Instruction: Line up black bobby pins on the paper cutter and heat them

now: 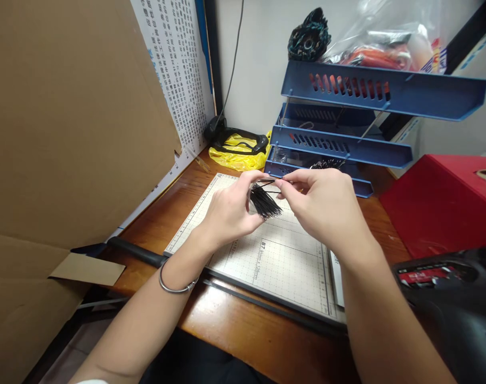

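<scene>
My left hand (pixel 233 205) is closed around a bundle of thin black wires (pixel 266 202), whose pale tips point down to the right. My right hand (pixel 317 197) pinches a few black strands at the bundle's upper right, thumb and fingertips pressed together. These strands stretch between both hands. Beneath them lies a paper trimmer (pixel 291 266) with a cream gridded board and printed size marks. Its black handle (pixel 137 250) extends to the left. The ends inside my left palm are hidden.
Blue stacked trays (pixel 347 144) rise behind my hands, with more black strands on a lower level. A yellow plastic bag (pixel 239 159) lies at the back. A red box (pixel 446 202) and a black case (pixel 446 298) stand right; cardboard (pixel 67 122) walls the left.
</scene>
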### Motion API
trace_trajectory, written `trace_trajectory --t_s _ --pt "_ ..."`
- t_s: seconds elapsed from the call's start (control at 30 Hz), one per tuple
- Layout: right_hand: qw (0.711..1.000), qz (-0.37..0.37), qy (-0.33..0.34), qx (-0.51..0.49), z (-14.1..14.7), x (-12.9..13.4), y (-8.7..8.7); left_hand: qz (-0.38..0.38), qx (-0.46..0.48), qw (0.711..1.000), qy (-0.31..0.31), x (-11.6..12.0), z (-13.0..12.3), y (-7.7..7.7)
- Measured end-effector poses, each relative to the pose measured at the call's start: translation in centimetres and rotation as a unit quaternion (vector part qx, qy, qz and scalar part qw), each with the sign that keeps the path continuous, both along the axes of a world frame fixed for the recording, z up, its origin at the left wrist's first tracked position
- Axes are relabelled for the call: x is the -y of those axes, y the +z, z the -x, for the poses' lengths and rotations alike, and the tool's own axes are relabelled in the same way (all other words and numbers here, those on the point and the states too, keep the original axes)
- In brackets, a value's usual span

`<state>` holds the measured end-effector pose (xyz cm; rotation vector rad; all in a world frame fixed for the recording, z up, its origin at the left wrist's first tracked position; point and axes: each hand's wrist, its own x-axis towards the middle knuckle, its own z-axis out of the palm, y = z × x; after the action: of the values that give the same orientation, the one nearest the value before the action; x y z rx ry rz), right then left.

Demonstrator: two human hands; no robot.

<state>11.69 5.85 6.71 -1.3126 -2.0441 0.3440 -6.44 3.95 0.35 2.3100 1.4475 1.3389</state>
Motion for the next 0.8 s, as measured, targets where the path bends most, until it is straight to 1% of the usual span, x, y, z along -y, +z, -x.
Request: trace_trajectory --t_s 0.13,0.37,0.57,0.8 --pt "0.999 0.008 -0.001 -0.031 0.3 -0.2 -0.5 0.004 0.005 1.000 0.007 -0.1 0.0 -0.1" --pt "0.996 0.006 -0.026 -0.086 1.2 -0.2 -0.9 0.003 -0.005 1.000 0.012 -0.2 0.0 -0.2" --pt "0.995 -0.006 -0.009 -0.094 1.3 -0.1 -1.2 -0.002 -0.014 0.999 0.029 -0.1 0.0 -0.2" --pt "0.994 -0.017 0.010 -0.109 1.4 -0.1 -1.4 0.000 0.001 1.000 0.024 -0.1 0.0 -0.1"
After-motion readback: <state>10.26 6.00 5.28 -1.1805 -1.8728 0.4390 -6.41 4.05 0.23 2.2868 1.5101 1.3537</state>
